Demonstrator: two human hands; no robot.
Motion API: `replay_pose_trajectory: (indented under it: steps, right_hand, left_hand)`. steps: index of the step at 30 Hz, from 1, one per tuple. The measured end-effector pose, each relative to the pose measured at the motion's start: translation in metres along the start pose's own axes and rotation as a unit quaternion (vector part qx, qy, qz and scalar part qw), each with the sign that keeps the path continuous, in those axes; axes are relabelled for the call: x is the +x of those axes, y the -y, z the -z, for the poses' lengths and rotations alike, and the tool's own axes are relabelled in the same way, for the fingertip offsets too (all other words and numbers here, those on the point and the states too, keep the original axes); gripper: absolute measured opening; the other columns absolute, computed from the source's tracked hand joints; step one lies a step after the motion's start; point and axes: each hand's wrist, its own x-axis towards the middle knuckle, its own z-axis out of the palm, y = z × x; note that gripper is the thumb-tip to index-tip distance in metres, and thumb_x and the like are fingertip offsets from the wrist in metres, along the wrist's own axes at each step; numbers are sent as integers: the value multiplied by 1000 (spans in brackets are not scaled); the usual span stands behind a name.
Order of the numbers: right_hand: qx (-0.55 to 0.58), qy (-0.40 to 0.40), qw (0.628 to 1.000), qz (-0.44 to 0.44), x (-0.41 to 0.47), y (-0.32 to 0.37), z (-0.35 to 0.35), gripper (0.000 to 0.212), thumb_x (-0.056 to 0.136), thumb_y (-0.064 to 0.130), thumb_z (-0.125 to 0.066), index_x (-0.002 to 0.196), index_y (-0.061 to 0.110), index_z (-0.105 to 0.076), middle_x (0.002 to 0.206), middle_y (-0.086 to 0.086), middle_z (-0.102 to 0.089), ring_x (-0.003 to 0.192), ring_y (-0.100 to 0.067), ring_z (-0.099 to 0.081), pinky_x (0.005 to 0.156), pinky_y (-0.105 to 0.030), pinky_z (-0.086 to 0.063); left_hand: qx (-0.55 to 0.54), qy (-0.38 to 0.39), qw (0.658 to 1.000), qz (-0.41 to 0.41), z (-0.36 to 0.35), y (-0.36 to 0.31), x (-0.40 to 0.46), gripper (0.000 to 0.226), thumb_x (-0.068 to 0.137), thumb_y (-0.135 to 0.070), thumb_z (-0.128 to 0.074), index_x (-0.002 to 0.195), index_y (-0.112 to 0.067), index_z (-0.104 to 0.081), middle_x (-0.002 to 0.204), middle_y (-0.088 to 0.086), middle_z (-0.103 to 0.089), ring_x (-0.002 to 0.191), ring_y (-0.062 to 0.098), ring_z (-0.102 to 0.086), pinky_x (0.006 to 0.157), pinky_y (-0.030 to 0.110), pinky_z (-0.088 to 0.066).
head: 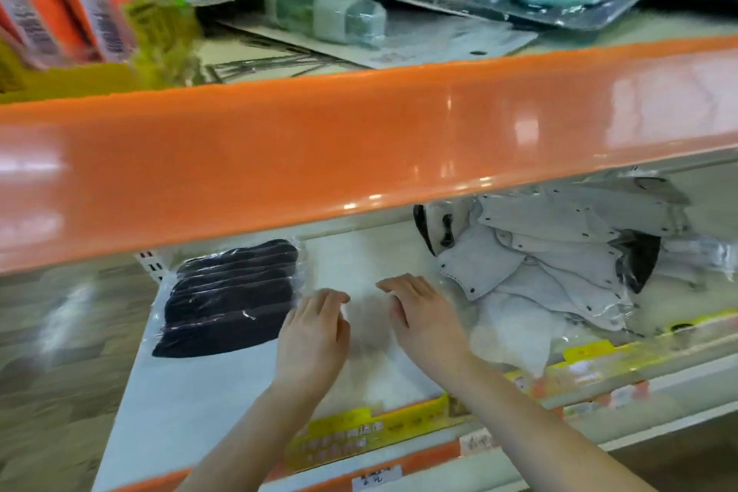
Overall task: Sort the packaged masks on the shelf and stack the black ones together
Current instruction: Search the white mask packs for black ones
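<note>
Both my left hand and right hand lie flat, fingers straight, on the shelf. Black masks are stacked at nine o'clock; grey masks are heaped at two.

This place is a shop. The metal shelves have a glossy orange front edge, and yellow price labels sit along the lower shelf rail. Packaged goods lie on the shelves, such as blister packs and bagged masks.
</note>
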Motion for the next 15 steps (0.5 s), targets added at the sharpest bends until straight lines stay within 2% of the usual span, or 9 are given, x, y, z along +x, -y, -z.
replay_pose_trajectory:
  steps: [3, 6, 8, 10, 12, 13, 15]
  right_hand:
    - [-38, -20, 999, -11, -6, -31, 26, 28, 81, 13, -44, 100, 16, -65, 94, 2, -65, 87, -19, -60, 68, -30, -51]
    - [-65, -16, 997, -39, -7, -64, 44, 27, 76, 14, -50, 101, 17, -62, 98, 0, -64, 89, -26, -62, 67, -36, -53]
    - [-97, 4, 994, -59, -8, -85, 55, 30, 76, 21, -52, 105, 20, -59, 103, -1, -63, 96, -24, -59, 72, -38, -53]
    - [-119, 35, 989, -74, -10, -104, 63, 39, 75, 22, -65, 113, 16, -60, 116, -4, -61, 109, -25, -56, 83, -40, -51]
    - [-142, 68, 983, -93, -12, -119, 69, 52, 69, 31, -77, 115, 13, -61, 124, -7, -59, 114, -28, -58, 88, -39, -50]
    - [-151, 81, 981, -96, -14, -126, 73, 58, 66, 40, -77, 115, 14, -62, 126, -7, -60, 115, -26, -59, 88, -37, -50]
    - [-149, 108, 979, -89, -14, -133, 79, 68, 71, 56, -59, 127, 16, -56, 141, -5, -48, 129, -21, -48, 101, -34, -42]
  left_hand:
    - [-9, 39, 999, -8, -17, -33, 14, 23, 79, -8, -56, 95, -17, -68, 96, -1, -68, 81, 25, -66, 67, 36, -52]
    - [-6, 75, 997, -16, -32, -67, 26, 27, 88, -9, -52, 110, -18, -64, 111, -2, -63, 100, 23, -60, 82, 34, -44]
    - [-7, 83, 996, -16, -45, -85, 31, 31, 93, -14, -46, 119, -21, -58, 121, -6, -57, 109, 18, -53, 87, 30, -37]
    - [-12, 86, 996, -19, -57, -101, 34, 32, 94, -15, -43, 122, -23, -55, 124, -7, -55, 111, 15, -50, 88, 27, -36]
    - [-20, 95, 995, -20, -66, -116, 39, 32, 95, -16, -41, 123, -23, -53, 127, -8, -53, 113, 15, -48, 88, 27, -35]
    - [-20, 98, 995, -23, -71, -123, 40, 31, 95, -17, -40, 123, -22, -52, 127, -7, -52, 113, 15, -47, 88, 27, -35]
    - [-12, 98, 995, -29, -84, -133, 42, 27, 96, -20, -41, 120, -21, -52, 124, -5, -52, 112, 17, -47, 87, 27, -34]
